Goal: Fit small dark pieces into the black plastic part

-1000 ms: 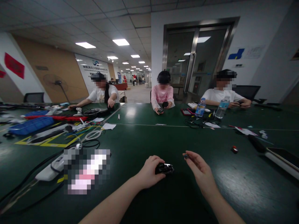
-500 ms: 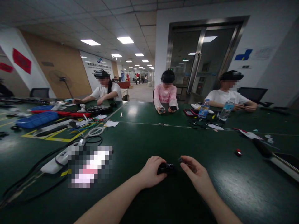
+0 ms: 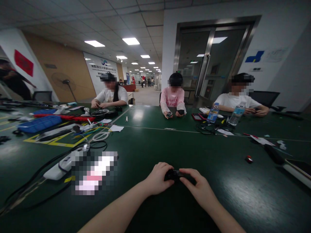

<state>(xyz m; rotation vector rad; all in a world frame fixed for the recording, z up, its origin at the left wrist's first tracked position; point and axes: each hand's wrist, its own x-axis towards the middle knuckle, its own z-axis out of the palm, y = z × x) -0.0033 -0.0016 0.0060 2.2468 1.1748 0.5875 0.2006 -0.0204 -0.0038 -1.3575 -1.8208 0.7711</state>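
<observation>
Here on my feed, both hands meet over the bench [image 3: 143, 145], and the black device [image 3: 173, 174] sits right between them, low at the centre. The left hand [image 3: 160, 179] is curled round the device's left end, fingers on the far side, thumb on the near one. And the right hand [image 3: 197, 183] is at the device's right end, thumb and fingertips drawn in against it; whether they pinch the device or some small piece, I cannot tell. Out to the device's right, well apart, lies a red piece [image 3: 249, 159]. Well left of the device, I've got a white power strip [image 3: 54, 171], and farther off beyond that a blue tray [image 3: 40, 124]. Past the device on its far right stand two bottles [image 3: 213, 113]; straight beyond the device sits a co-worker in pink [image 3: 173, 96], hands out over the bench.
</observation>
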